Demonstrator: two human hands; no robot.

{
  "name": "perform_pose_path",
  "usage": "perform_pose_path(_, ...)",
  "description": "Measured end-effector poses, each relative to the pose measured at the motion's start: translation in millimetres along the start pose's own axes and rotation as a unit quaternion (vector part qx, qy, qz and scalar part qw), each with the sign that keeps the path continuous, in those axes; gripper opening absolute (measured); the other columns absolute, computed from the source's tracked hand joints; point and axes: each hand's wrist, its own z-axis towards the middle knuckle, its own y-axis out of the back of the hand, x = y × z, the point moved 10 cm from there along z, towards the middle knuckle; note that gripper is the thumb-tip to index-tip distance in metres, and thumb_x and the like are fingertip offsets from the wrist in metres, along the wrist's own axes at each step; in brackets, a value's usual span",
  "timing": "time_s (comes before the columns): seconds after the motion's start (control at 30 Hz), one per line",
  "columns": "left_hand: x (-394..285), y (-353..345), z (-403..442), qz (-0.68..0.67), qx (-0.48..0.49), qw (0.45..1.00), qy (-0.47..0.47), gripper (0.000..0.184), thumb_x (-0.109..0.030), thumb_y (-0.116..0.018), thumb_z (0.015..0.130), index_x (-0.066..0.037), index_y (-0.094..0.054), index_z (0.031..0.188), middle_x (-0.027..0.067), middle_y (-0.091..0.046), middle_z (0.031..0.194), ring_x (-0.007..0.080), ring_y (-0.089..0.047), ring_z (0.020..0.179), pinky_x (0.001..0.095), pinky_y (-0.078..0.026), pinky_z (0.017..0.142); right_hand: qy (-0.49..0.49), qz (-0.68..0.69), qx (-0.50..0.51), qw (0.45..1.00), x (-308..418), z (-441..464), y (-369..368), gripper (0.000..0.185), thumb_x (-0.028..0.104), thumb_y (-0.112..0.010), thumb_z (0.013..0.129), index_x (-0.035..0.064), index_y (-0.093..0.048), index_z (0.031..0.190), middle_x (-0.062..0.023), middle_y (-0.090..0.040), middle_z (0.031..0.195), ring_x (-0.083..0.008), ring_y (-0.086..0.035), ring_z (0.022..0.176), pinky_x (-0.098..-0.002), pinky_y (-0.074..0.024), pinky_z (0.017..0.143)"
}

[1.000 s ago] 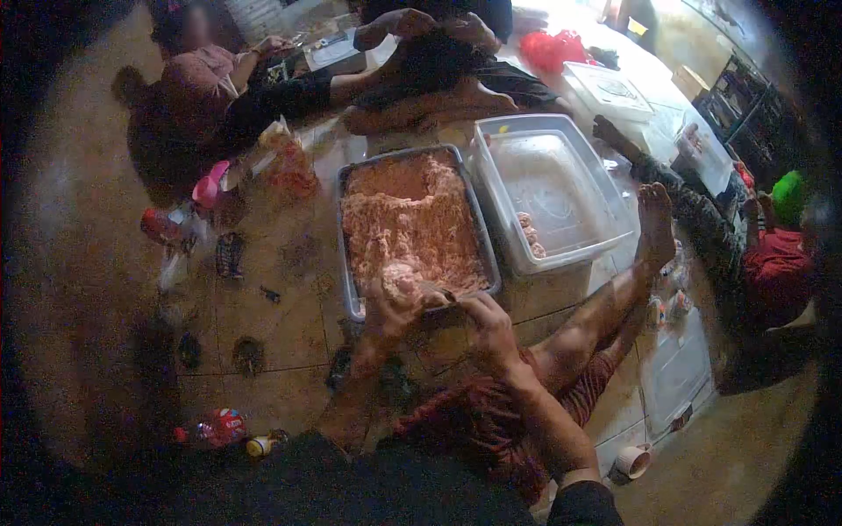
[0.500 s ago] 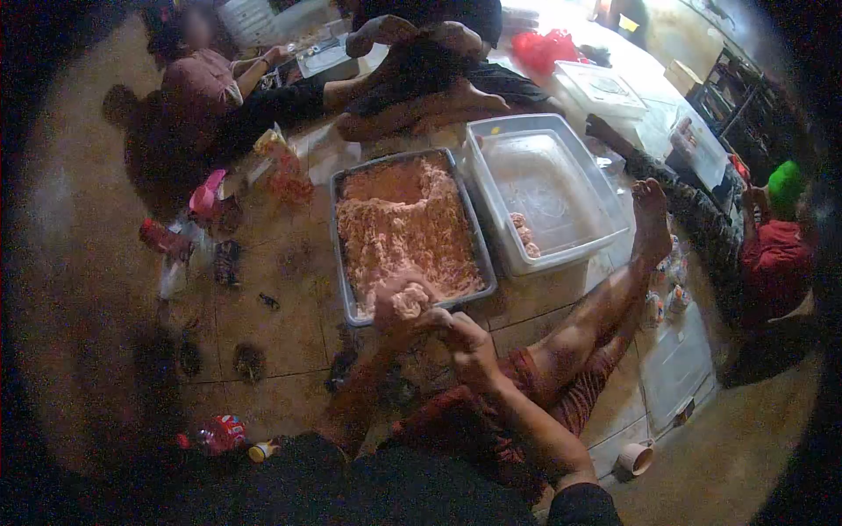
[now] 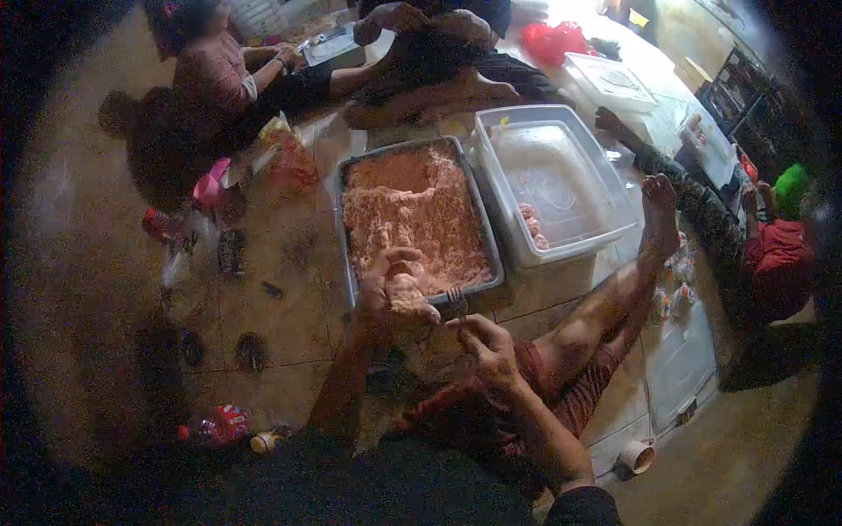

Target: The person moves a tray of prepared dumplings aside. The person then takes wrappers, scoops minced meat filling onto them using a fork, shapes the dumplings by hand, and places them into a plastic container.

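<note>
Pink minced mixture fills much of a grey-rimmed tray in front of me. Over the tray's near edge, my left hand cups a lump of the mixture in its curled fingers. My right hand, just to the right, grips a fork with its tines pointing up, apart from the lump. A clear plastic bin stands right of the tray, with several small pink lumps along its left side.
Other people sit around: one in pink at the far left, one in dark clothes at the back, one in red at the right. A cup, a clear lid, a red-capped bottle and sandals lie about the floor.
The fork has come away from the lump, and its tines now show upright. My left hand has tilted and moved slightly up, and its fingers curl around the lump.
</note>
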Motion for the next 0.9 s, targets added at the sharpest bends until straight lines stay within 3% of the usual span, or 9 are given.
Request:
perform_pose_path(0.13, 6.4, 3.1, 6.5, 0.007, -0.012, 0.999, -0.043, 0.053, -0.029, -0.093, 0.073, -0.004, -0.062, 0.108, 0.0034, -0.064, 0.089, 0.0156, -0.062, 0.080, 0.0311, -0.052, 0.075, 0.079, 0.073, 0.013, 0.994, -22.9, 5.9, -8.2, 0.019, 0.001, -0.056, 0.099, 0.0017, -0.069, 0.113, 0.0016, -0.058, 0.090, -0.0075, -0.052, 0.083, -0.0242, -0.0436, 0.075)
perform_pose_path(0.2, 11.2, -7.9, 5.1, 0.034, 0.001, 0.996, -0.082, 0.049, -0.029, -0.093, 0.073, -0.005, -0.063, 0.102, 0.0039, -0.064, 0.089, 0.0153, -0.061, 0.079, 0.0307, -0.052, 0.076, 0.216, -0.032, 0.009, 0.976, -11.0, 4.3, -13.0, 0.022, -0.001, -0.057, 0.095, 0.0011, -0.067, 0.115, -0.0018, -0.057, 0.091, -0.0112, -0.054, 0.082, -0.0246, -0.0443, 0.076)
perform_pose_path(0.33, 82.5, 5.4, -4.3, 0.013, -0.089, 0.996, 0.026, 0.035, -0.009, -0.088, 0.073, -0.002, -0.065, 0.098, 0.0034, -0.064, 0.085, 0.0146, -0.062, 0.083, 0.0267, -0.049, 0.070, 0.254, -0.240, -0.081, 0.933, 23.0, 4.8, -15.1, 0.035, -0.009, -0.055, 0.086, 0.0004, -0.066, 0.118, -0.0073, -0.061, 0.101, -0.0182, -0.060, 0.088, -0.0293, -0.0492, 0.077)
perform_pose_path(0.37, 31.0, 1.1, -3.1, 0.078, -0.093, 0.992, -0.029, 0.042, -0.020, -0.090, 0.073, -0.004, -0.066, 0.103, 0.0042, -0.066, 0.089, 0.0149, -0.064, 0.085, 0.0290, -0.052, 0.071, 0.211, -0.200, -0.050, 0.955, 14.5, 6.6, -9.7, 0.050, 0.004, -0.066, 0.073, 0.0010, -0.064, 0.122, -0.0122, -0.058, 0.100, -0.0299, -0.061, 0.094, -0.0326, -0.0497, 0.086)
perform_pose_path(0.43, 1.0, 1.3, -3.8, 0.141, -0.092, 0.982, -0.079, 0.051, -0.031, -0.093, 0.073, -0.006, -0.067, 0.109, 0.0051, -0.068, 0.094, 0.0153, -0.066, 0.087, 0.0313, -0.055, 0.072, 0.191, -0.165, -0.052, 0.966, 10.0, 1.6, 9.1, 0.049, 0.004, -0.066, 0.074, 0.0007, -0.064, 0.122, -0.0120, -0.058, 0.099, -0.0292, -0.061, 0.094, -0.0328, -0.0496, 0.086)
perform_pose_path(0.53, 2.5, 13.4, -7.4, -0.127, -0.038, 0.988, -0.080, 0.053, -0.028, -0.093, 0.073, -0.008, -0.067, 0.114, 0.0037, -0.069, 0.097, 0.0143, -0.067, 0.091, 0.0315, -0.055, 0.074, 0.149, -0.107, -0.036, 0.982, 3.4, -4.9, 10.9, 0.041, -0.001, -0.060, 0.079, -0.0009, -0.065, 0.120, -0.0104, -0.059, 0.099, -0.0244, -0.060, 0.093, -0.0312, -0.0487, 0.085)
perform_pose_path(0.6, 1.4, 9.1, -5.2, 0.096, -0.002, 0.995, -0.015, 0.052, -0.026, -0.094, 0.071, -0.006, -0.066, 0.111, 0.0028, -0.068, 0.098, 0.0134, -0.066, 0.092, 0.0320, -0.055, 0.075, 0.110, -0.057, -0.004, 0.992, -0.6, -7.6, 2.8, 0.033, -0.010, -0.048, 0.089, -0.0035, -0.067, 0.115, -0.0074, -0.059, 0.101, -0.0165, -0.058, 0.090, -0.0278, -0.0470, 0.083)
perform_pose_path(0.73, 10.5, 1.4, 0.3, 0.017, 0.004, 0.999, -0.038, 0.039, -0.029, -0.088, 0.079, -0.005, -0.066, 0.099, 0.0030, -0.068, 0.091, 0.0121, -0.064, 0.082, 0.0313, -0.054, 0.071, 0.161, -0.032, 0.025, 0.986, -17.5, -6.1, -8.7, 0.031, -0.007, -0.049, 0.093, -0.0022, -0.067, 0.117, -0.0052, -0.056, 0.094, -0.0148, -0.056, 0.087, -0.0281, -0.0464, 0.081)
perform_pose_path(0.9, 13.3, -19.9, 0.8, 0.099, 0.024, 0.990, -0.102, 0.036, -0.031, -0.088, 0.078, -0.006, -0.066, 0.092, 0.0041, -0.068, 0.085, 0.0136, -0.064, 0.078, 0.0317, -0.052, 0.069, 0.202, -0.214, -0.041, 0.955, 44.4, -1.3, -22.3, 0.025, 0.000, -0.057, 0.094, -0.0005, -0.065, 0.118, -0.0130, -0.060, 0.092, -0.0317, -0.062, 0.084, -0.0366, -0.0507, 0.078)
